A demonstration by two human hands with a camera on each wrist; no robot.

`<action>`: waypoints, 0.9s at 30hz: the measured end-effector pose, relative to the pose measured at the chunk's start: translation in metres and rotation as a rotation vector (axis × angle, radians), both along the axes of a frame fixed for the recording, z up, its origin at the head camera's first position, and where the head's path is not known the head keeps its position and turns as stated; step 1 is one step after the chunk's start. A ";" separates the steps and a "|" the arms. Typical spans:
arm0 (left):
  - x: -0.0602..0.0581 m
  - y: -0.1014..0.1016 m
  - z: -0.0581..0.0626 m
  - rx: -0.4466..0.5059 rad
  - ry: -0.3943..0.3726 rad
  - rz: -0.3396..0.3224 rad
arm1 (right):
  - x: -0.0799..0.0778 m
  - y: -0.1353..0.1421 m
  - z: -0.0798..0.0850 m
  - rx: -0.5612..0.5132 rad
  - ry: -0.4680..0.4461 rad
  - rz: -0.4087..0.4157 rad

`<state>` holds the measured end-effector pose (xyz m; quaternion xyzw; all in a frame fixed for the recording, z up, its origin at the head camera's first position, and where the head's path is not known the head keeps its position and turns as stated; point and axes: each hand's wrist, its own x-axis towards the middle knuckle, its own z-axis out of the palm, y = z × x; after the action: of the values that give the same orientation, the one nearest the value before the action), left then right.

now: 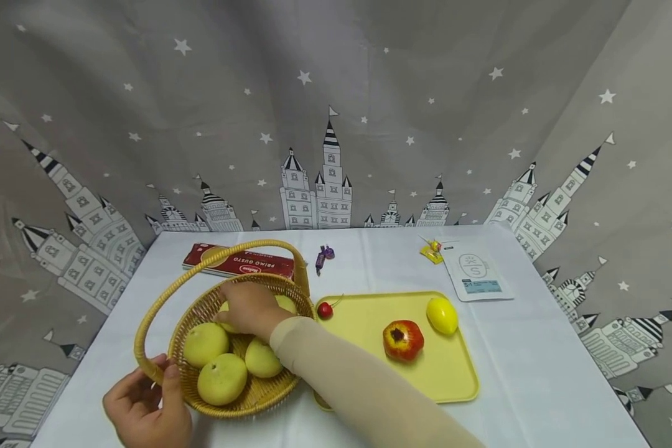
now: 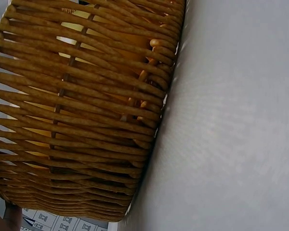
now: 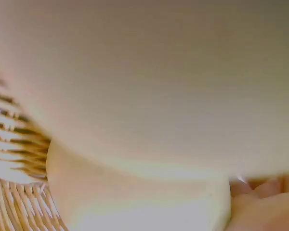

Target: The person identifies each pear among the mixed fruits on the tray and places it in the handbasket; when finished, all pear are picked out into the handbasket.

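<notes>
A wicker basket [image 1: 257, 404] with a tall arched handle holds several round yellow-green fruits [image 1: 222, 379]. My left hand [image 1: 151, 404] grips the foot of the handle [image 1: 145, 323] at the basket's near left side. In the left wrist view the woven wall [image 2: 86, 120] fills much of the picture, with the white tablecloth beside it. My right hand [image 1: 252, 308] reaches down into the back of the basket, its fingers around a yellow-green fruit [image 1: 224, 316] that it partly hides. Pale fruit [image 3: 144, 202] close to the lens crowds the right wrist view, fingers [image 3: 269, 211] at the lower right.
Right of the basket lies a yellow tray [image 1: 358, 311] with a cherry [image 1: 325, 310], a pomegranate [image 1: 403, 340] and a lemon [image 1: 442, 315]. Behind are a red box [image 1: 257, 264], purple candies [image 1: 321, 258], a yellow-wrapped candy [image 1: 432, 252] and a white packet [image 1: 476, 270]. My right forearm crosses the tray.
</notes>
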<state>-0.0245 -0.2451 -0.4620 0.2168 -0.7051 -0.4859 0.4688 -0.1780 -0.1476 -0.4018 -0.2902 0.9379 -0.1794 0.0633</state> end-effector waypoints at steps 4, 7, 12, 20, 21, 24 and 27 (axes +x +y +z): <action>-0.002 0.000 0.002 0.010 0.031 -0.006 | -0.002 0.000 -0.001 0.054 0.013 0.019; -0.003 0.000 0.001 0.014 0.026 0.001 | -0.003 0.001 -0.002 0.047 0.021 0.045; -0.004 0.000 0.000 0.025 0.031 -0.003 | -0.003 0.014 0.008 -0.132 -0.052 0.063; -0.008 -0.002 0.001 0.024 0.079 -0.052 | -0.002 0.076 0.040 -0.455 -0.142 0.046; -0.009 -0.002 0.001 0.016 0.081 -0.055 | -0.001 0.084 0.043 -0.466 -0.138 0.047; -0.011 -0.004 0.002 0.003 0.084 -0.048 | 0.003 0.110 0.050 -0.512 -0.151 0.050; -0.011 -0.004 0.004 0.022 0.084 -0.031 | 0.009 0.137 0.054 -0.584 -0.189 0.061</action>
<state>-0.0353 -0.2496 -0.4578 0.1905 -0.6827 -0.5093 0.4881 -0.1691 -0.0104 -0.3482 -0.3059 0.8274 -0.4658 0.0697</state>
